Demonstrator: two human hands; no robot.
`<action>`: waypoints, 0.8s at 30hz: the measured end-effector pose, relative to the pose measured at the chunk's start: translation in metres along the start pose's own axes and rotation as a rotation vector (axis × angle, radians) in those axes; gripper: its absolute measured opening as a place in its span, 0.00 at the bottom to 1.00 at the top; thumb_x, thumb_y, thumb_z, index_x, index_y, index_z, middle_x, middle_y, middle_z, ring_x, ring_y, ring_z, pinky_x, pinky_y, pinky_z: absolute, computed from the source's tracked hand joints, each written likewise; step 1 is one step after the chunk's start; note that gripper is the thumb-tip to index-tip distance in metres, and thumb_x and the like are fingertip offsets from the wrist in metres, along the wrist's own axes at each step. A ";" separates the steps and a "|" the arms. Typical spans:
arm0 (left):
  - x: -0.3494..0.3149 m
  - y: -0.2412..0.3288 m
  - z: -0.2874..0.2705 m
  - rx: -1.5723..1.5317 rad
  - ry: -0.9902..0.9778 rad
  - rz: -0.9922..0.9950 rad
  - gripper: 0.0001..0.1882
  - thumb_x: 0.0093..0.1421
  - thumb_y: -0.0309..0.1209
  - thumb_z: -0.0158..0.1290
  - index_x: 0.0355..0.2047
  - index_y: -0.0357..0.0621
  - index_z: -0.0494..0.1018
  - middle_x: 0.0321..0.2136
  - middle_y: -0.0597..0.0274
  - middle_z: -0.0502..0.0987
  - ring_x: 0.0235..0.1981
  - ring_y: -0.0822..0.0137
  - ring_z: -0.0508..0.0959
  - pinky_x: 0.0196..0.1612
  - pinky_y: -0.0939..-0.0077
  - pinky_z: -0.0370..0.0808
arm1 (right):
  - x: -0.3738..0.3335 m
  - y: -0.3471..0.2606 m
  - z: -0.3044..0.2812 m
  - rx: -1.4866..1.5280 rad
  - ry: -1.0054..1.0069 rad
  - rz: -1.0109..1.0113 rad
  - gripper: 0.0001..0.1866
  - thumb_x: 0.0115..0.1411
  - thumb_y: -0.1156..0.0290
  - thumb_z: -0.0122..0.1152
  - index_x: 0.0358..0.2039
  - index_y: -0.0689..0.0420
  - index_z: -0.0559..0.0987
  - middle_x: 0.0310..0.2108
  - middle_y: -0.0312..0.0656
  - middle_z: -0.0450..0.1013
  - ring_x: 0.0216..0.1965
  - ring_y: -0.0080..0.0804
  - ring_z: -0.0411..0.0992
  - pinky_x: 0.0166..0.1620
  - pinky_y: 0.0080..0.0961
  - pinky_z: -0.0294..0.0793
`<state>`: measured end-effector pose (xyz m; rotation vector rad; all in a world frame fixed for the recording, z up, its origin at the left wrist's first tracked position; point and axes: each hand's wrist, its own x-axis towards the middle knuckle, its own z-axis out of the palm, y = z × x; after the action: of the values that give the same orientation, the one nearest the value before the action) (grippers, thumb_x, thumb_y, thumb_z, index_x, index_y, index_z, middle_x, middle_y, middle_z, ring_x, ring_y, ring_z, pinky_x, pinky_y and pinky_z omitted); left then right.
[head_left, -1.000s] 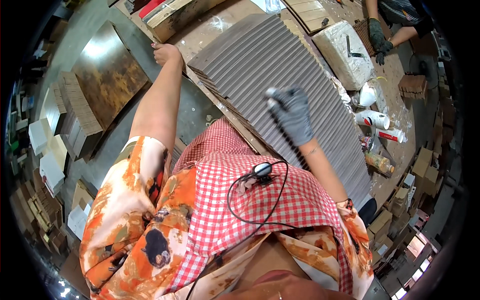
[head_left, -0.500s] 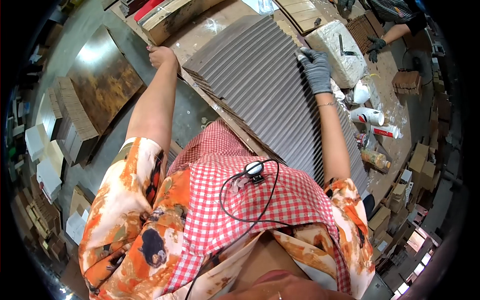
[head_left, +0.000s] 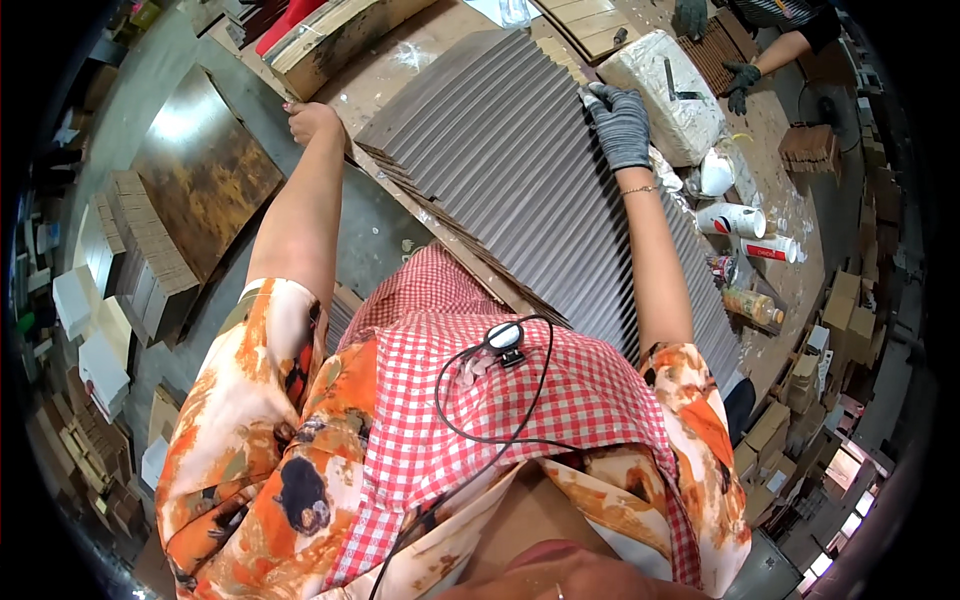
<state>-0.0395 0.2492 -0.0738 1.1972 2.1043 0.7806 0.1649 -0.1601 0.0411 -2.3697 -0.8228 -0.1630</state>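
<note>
- Right hand, gloved: fingers bent, close together, over the right-hand border of the grey strips; whether they pinch anything, I cannot tell.
- The strips overlap in rows, spreading leftward from those fingers and back toward the body.
- Left hand, bare: fingers curled near the table edge, left of the strips; grip unclear.
- White block: just right of the gloved fingers.

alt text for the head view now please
A gloved right hand is at the far edge of overlapping grey strips across a workbench; the bare left hand is by the bench's edge. Beyond are a white block and a co-worker's gloved hands.
</note>
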 end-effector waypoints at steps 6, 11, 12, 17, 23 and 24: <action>0.009 -0.013 0.003 0.009 -0.002 0.014 0.34 0.73 0.49 0.31 0.41 0.30 0.78 0.45 0.36 0.80 0.50 0.37 0.77 0.55 0.45 0.72 | -0.078 -0.087 -0.018 0.077 -0.189 0.054 0.13 0.57 0.67 0.72 0.43 0.55 0.86 0.34 0.49 0.73 0.35 0.38 0.72 0.45 0.33 0.75; 0.013 -0.010 0.008 0.002 0.011 0.026 0.34 0.73 0.49 0.31 0.42 0.30 0.78 0.45 0.36 0.80 0.50 0.38 0.77 0.55 0.46 0.72 | -0.130 -0.118 -0.031 0.292 -0.377 -0.099 0.16 0.61 0.66 0.69 0.48 0.57 0.84 0.36 0.45 0.77 0.37 0.32 0.74 0.44 0.29 0.79; 0.014 -0.012 0.008 0.001 0.010 0.018 0.34 0.73 0.49 0.31 0.42 0.30 0.78 0.45 0.36 0.80 0.50 0.38 0.77 0.55 0.46 0.72 | -0.125 -0.115 -0.035 0.286 -0.381 -0.102 0.16 0.61 0.66 0.69 0.48 0.57 0.84 0.36 0.45 0.77 0.37 0.32 0.74 0.44 0.29 0.79; 0.007 -0.007 0.006 0.014 0.012 0.038 0.35 0.73 0.50 0.30 0.42 0.30 0.78 0.45 0.36 0.80 0.50 0.37 0.77 0.55 0.45 0.72 | -0.119 -0.081 -0.039 1.378 -0.519 0.731 0.26 0.67 0.70 0.61 0.63 0.63 0.70 0.48 0.48 0.77 0.42 0.32 0.79 0.37 0.22 0.84; 0.009 -0.006 0.004 0.014 0.026 0.024 0.36 0.74 0.51 0.30 0.42 0.30 0.79 0.45 0.36 0.80 0.50 0.37 0.77 0.56 0.45 0.71 | -0.111 -0.092 -0.045 1.180 -0.535 0.720 0.24 0.66 0.66 0.63 0.61 0.58 0.75 0.50 0.47 0.77 0.44 0.35 0.79 0.44 0.25 0.83; 0.010 -0.006 0.003 0.017 0.028 0.023 0.36 0.74 0.51 0.30 0.42 0.30 0.79 0.45 0.36 0.80 0.50 0.37 0.77 0.56 0.45 0.71 | -0.110 -0.101 -0.044 0.860 -0.492 0.587 0.23 0.65 0.64 0.65 0.59 0.57 0.77 0.51 0.46 0.78 0.44 0.35 0.79 0.47 0.25 0.82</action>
<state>-0.0448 0.2564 -0.0818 1.2287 2.1270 0.7960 0.0208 -0.1814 0.0952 -1.7085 -0.2567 0.8667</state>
